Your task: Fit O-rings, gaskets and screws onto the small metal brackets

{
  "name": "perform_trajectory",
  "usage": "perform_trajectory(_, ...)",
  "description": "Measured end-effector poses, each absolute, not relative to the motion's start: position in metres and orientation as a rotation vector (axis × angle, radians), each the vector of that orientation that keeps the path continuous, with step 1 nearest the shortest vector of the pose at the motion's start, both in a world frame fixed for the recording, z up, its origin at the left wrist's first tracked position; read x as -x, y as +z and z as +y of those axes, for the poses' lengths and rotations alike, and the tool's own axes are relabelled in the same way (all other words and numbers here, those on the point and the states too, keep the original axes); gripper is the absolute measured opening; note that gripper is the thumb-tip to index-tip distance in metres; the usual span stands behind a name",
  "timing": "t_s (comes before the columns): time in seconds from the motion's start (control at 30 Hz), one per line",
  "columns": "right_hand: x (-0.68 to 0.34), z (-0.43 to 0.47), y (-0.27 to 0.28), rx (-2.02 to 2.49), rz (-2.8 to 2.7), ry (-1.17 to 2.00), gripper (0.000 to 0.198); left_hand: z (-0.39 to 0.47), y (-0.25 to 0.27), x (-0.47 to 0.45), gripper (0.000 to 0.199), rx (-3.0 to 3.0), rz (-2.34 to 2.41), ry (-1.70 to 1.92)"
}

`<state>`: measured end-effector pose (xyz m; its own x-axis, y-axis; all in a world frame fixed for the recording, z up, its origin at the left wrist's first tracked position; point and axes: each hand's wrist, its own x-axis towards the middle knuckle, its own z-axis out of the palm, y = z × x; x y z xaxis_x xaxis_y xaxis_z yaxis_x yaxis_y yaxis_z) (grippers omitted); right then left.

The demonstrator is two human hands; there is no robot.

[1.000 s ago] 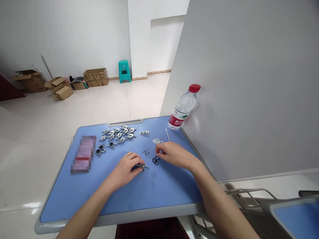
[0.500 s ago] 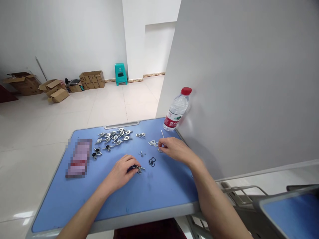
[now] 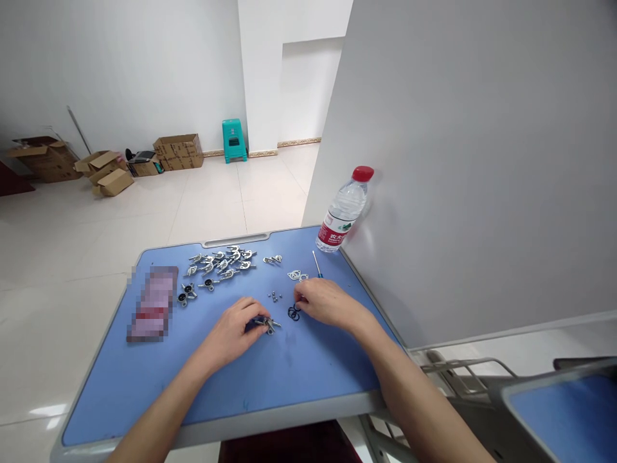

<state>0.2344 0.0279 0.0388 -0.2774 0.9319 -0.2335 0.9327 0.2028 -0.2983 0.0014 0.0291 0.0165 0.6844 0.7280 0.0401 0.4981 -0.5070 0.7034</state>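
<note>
My left hand (image 3: 237, 328) rests on the blue table (image 3: 202, 379) and pinches a small metal fitting (image 3: 267, 323) at its fingertips. My right hand (image 3: 322, 301) lies just to the right, fingertips down at the black rubber rings (image 3: 293, 313); whether it grips one I cannot tell. A few tiny screws (image 3: 274, 296) lie just beyond the two hands. A flat metal plate (image 3: 297, 276) and a thin screwdriver (image 3: 315, 263) sit behind my right hand.
A heap of several metal fittings (image 3: 222, 260) lies at the table's far side, with a blurred pink packet (image 3: 153, 302) at the left. A water bottle (image 3: 344, 211) stands at the far right corner against a grey partition (image 3: 463, 161). Cardboard boxes (image 3: 178, 152) and a teal stool (image 3: 234, 139) stand on the floor beyond.
My right hand drew back from the metal plate toward the black rings. My left hand kept its hold on the fitting and barely moved.
</note>
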Motion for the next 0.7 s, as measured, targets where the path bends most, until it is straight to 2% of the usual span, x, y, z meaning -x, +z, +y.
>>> perform_trajectory(0.57, -0.2322, 0.0286, 0.0436, -1.926, 2.436, -0.577, 0.02, 0.0304, 0.0186, 0.0026, 0.015, -2.149, 1.043, 0.596)
perform_trajectory(0.7, -0.2361, 0.0296, 0.0465, -1.996, 2.43, -0.59, 0.017, 0.0311, 0.0196, 0.003, 0.015, -2.147, 1.076, 0.617)
